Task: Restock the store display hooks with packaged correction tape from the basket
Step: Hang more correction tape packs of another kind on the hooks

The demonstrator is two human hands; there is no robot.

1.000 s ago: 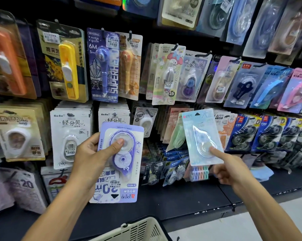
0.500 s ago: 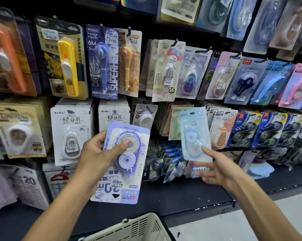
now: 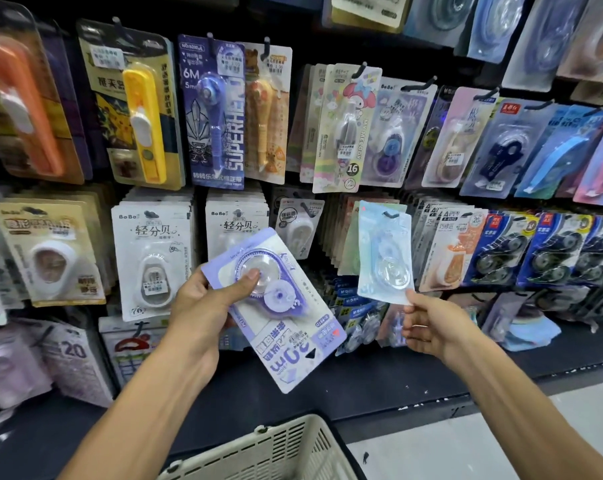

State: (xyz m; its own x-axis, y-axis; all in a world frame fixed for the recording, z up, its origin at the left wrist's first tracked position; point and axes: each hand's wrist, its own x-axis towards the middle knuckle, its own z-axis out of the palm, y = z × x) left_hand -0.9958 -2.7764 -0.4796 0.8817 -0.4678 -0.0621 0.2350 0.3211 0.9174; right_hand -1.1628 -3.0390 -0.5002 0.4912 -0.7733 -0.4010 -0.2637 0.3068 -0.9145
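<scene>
Your left hand grips the purple correction tape pack, thumb curled onto the clear blister and fingers behind the card. The pack is tilted: its long axis runs from upper left to lower right, header end toward the white BoBo packs, printed end down toward the dark shelf. Its print reads upside down to you. It hangs in free air in front of the display, its upper corner overlapping the second BoBo column in view.

Your right hand pinches the lower right corner of the light blue correction tape pack. That pack stands close to upright, long axis vertical, its header slot at a black display hook; you cannot tell whether the hook is through the slot. Pink and green packs crowd just left of it, orange ones just right, so the side gaps are tight.

Open room lies below both hands: bare dark shelf, then pale floor at lower right. The beige basket sits at the bottom edge between your forearms; only its rim and slotted wall show. The upper row of hooks is packed edge to edge.
</scene>
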